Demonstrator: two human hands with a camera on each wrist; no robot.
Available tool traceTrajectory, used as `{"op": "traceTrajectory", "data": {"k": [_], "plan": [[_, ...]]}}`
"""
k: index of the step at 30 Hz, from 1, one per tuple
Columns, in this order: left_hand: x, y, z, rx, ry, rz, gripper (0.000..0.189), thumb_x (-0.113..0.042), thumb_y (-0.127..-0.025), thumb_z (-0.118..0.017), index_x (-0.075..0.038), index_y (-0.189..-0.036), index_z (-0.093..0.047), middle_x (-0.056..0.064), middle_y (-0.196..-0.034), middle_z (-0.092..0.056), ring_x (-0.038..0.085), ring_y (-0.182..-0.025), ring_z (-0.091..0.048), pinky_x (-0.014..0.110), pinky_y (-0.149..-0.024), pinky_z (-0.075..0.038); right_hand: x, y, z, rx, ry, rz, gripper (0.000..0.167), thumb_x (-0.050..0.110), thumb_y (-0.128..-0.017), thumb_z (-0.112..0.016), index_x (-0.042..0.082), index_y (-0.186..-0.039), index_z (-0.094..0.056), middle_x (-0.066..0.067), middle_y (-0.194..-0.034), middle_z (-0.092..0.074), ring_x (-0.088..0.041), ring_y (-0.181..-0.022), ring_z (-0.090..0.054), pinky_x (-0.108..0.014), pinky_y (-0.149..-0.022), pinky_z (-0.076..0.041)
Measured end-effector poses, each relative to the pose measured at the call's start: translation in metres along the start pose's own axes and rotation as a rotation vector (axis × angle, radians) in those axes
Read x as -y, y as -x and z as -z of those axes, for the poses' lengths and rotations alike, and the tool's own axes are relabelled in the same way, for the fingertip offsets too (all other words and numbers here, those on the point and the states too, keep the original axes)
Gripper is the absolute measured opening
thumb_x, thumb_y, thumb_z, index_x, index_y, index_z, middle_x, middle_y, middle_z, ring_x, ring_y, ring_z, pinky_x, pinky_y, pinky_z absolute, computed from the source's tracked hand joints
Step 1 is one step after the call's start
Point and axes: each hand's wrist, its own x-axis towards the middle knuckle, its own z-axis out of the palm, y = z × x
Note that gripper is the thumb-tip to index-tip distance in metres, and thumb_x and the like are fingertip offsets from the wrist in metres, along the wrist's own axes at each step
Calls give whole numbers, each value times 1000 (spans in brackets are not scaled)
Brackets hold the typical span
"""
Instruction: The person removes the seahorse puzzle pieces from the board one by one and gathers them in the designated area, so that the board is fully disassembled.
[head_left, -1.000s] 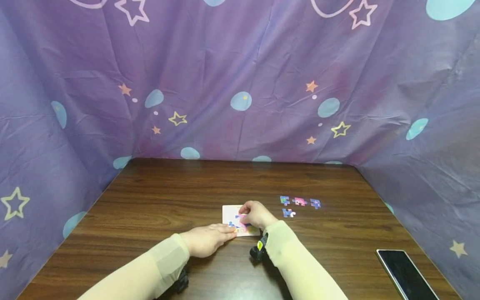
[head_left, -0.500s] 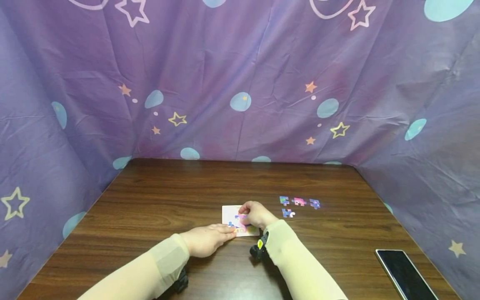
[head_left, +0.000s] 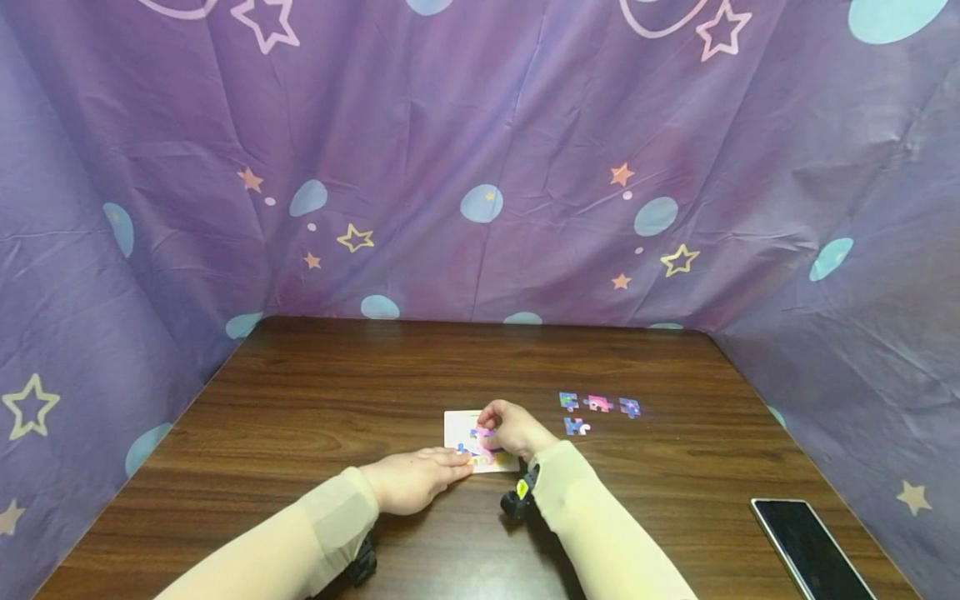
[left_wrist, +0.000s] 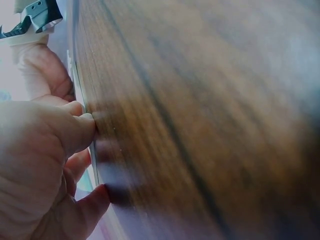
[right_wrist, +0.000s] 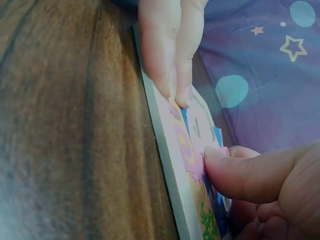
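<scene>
A white puzzle board lies flat on the table, its lower part filled with coloured pieces. My left hand rests its fairly straight fingers on the board's near-left corner. In the right wrist view those fingertips press on the printed pieces near the edge. My right hand reaches over the board's right side. Its thumb and curled fingers pinch a pink and blue puzzle piece above the filled row, next to a pink printed piece. The fingers hide much of the pinched piece.
Several loose puzzle pieces lie on the dark wooden table, right of the board. A phone lies near the table's right edge. A purple patterned curtain encloses the back and sides.
The right hand shifts the pink and blue piece very slightly over the board. The left hand keeps its place, and the loose pieces have not moved.
</scene>
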Motion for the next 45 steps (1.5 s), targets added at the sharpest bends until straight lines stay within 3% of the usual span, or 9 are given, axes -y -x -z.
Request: {"op": "traceTrajectory", "data": {"k": [9, 15, 24, 34, 45], "plan": [[2, -2, -2, -2, -14, -1, 41, -10, -100, -45, -8, -140, -50, 7, -146, -46, 19, -135, -41, 32, -113, -31, -1, 0, -1, -22, 15, -6, 36, -15, -66, -72, 1, -98, -65, -5, -89, -61, -18, -84, -55, -28, -75, -46], [2, -2, -3, 1, -16, 4, 41, -10, -100, -45, -8, -140, -50, 6, -146, -46, 19, -135, -41, 31, -113, -31, -8, -3, 0, -33, -70, 4, 37, -17, -64, -72, 1, -95, -65, -5, -90, -63, -19, -86, -56, -30, -81, -46], [1, -1, -1, 6, 4, 9, 42, -11, -99, -48, -8, -140, -50, 7, -146, -46, 19, -135, -41, 32, -113, -31, -11, -3, 3, -23, -184, 7, 36, -18, -64, -72, -4, -97, -66, -6, -86, -64, -17, -81, -58, -25, -72, -51], [2, -2, 0, 13, 21, 10, 42, -11, -99, -47, -7, -141, -49, 7, -147, -45, 19, -136, -39, 32, -114, -30, -11, -3, 3, -40, -231, -27, 29, -7, -74, -73, -6, -103, -69, -3, -78, -64, -11, -70, -57, -23, -65, -50], [1, -2, 0, 13, 35, 20, 41, -11, -100, -46, -8, -141, -49, 7, -147, -45, 20, -136, -40, 33, -114, -30, -12, -3, 3, -71, -224, -50, 18, -7, -74, -73, -2, -90, -67, -3, -76, -63, -13, -69, -57, -23, -64, -48]]}}
